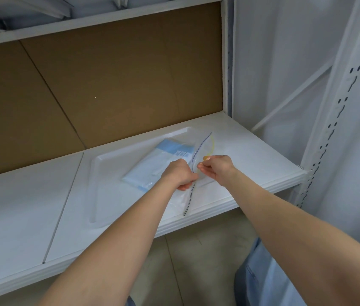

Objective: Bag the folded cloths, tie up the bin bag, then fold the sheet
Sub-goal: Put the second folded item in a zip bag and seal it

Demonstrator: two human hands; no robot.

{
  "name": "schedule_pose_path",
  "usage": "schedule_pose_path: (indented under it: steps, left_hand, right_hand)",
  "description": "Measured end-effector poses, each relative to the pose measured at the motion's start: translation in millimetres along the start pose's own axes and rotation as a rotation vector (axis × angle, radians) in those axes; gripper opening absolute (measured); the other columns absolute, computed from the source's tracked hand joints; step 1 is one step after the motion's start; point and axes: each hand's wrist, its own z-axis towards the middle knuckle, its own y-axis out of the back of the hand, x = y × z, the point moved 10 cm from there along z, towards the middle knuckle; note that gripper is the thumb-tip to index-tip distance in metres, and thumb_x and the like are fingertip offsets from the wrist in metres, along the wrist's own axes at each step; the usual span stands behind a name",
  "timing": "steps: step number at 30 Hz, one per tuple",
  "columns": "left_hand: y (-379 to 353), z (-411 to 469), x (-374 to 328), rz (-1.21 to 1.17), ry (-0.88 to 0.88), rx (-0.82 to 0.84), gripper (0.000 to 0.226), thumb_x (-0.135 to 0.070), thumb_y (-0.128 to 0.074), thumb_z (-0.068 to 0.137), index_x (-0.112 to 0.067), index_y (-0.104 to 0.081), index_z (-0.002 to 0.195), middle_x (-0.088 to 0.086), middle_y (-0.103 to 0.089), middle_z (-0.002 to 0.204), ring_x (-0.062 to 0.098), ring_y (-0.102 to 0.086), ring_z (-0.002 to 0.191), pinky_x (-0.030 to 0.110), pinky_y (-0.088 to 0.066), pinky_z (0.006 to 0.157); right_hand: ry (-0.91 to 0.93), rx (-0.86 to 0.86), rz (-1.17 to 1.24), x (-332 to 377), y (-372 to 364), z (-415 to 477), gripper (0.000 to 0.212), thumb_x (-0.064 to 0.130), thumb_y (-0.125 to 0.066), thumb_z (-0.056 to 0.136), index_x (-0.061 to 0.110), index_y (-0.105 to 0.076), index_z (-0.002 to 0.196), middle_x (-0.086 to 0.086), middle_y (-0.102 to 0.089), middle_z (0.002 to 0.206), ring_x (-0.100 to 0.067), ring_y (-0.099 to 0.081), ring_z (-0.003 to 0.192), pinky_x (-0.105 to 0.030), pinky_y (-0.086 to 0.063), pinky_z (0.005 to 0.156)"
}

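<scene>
- Centre frame: left hand (180, 173) fingers curl round the zip bag's (180, 202) blue edge; right hand (217, 168) fingers pinch its yellow edge.
- The tray (99, 184) nears the shelf (20, 206) front edge; shelf surface stretches lower left.

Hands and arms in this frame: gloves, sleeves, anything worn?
Left hand and right hand are bare: no gloves, rings or watch visible. Forearms are bare too, with no sleeves, bands or markings anywhere in view.
</scene>
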Motion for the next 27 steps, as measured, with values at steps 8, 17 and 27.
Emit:
schedule_pose_path:
  steps: [8,17,27]
  left_hand:
    - [11,-3,-4,-0.024,-0.026,-0.09,0.027,-0.031,-0.064,0.083,-0.006,-0.067,0.091,0.005,-0.071,0.073,0.021,-0.071,0.069,0.035,-0.06,0.078]
    - [40,-8,13,-0.095,0.01,-0.27,0.014,-0.012,-0.057,0.085,-0.015,-0.049,0.073,0.01,-0.07,0.08,0.023,-0.071,0.065,0.034,-0.061,0.07]
    - [2,-20,13,-0.189,0.083,0.002,0.013,-0.013,-0.059,0.086,-0.001,-0.061,0.088,0.009,-0.065,0.064,0.015,-0.062,0.051,0.028,-0.057,0.058]
  right_hand:
    - [-0.135,0.147,-0.364,-18,-10,-16,0.005,0.008,-0.065,0.088,0.005,-0.065,0.085,-0.004,-0.064,0.061,-0.003,-0.055,0.039,-0.012,-0.043,0.038]
    - [-0.147,0.086,-0.254,-15,-5,-22,0.014,-0.001,-0.04,0.098,-0.001,-0.049,0.088,-0.02,-0.065,0.074,-0.018,-0.066,0.049,-0.022,-0.056,0.045]
    - [-0.077,0.066,-0.232,-9,-4,-28,0.014,-0.01,-0.06,0.085,0.003,-0.059,0.08,-0.01,-0.06,0.071,-0.012,-0.059,0.055,-0.016,-0.053,0.048]
